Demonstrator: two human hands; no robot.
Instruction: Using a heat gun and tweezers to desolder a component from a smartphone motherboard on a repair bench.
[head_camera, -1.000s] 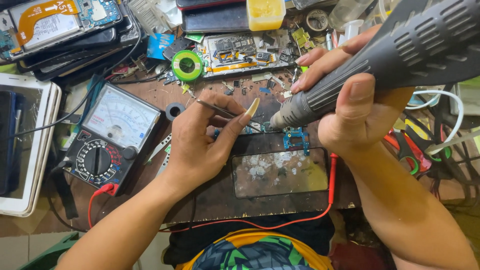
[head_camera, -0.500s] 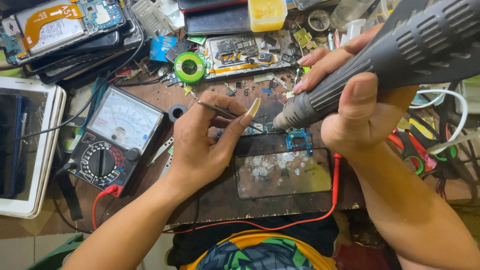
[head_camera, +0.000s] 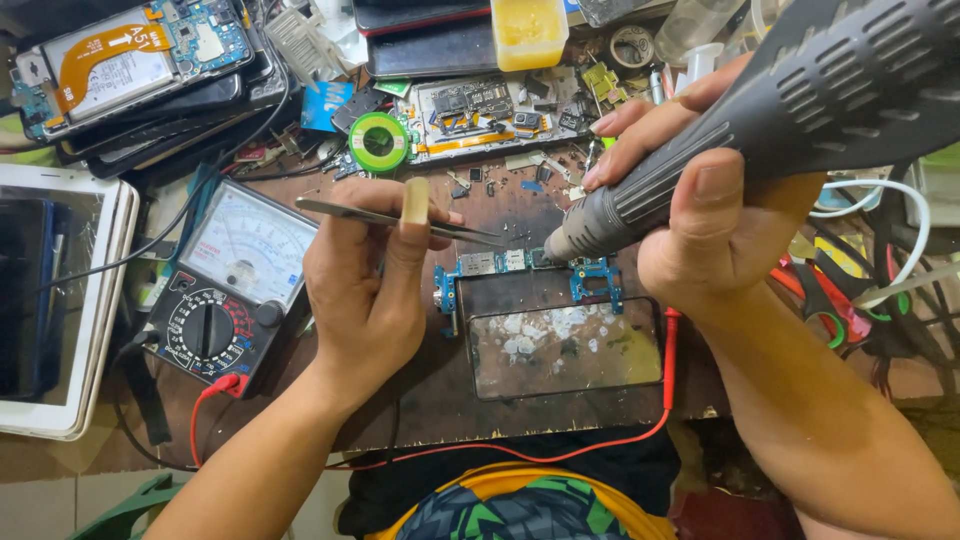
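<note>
Left hand (head_camera: 375, 290) is pinching metal tweezers (head_camera: 400, 220), fingers pressed together, tips reaching toward the blue circuit board (head_camera: 520, 270) lying mid-worktop, just above a glass plate (head_camera: 565, 345). Right hand (head_camera: 715, 215) is gripping the hot-air gun (head_camera: 740, 130), fingers wrapped around it, nozzle nearly touching the board. Best handling: keeping the nozzle steady and just off the board, tweezers lifting gently. Multimeter (head_camera: 235, 285) is sitting near the left edge.
</note>
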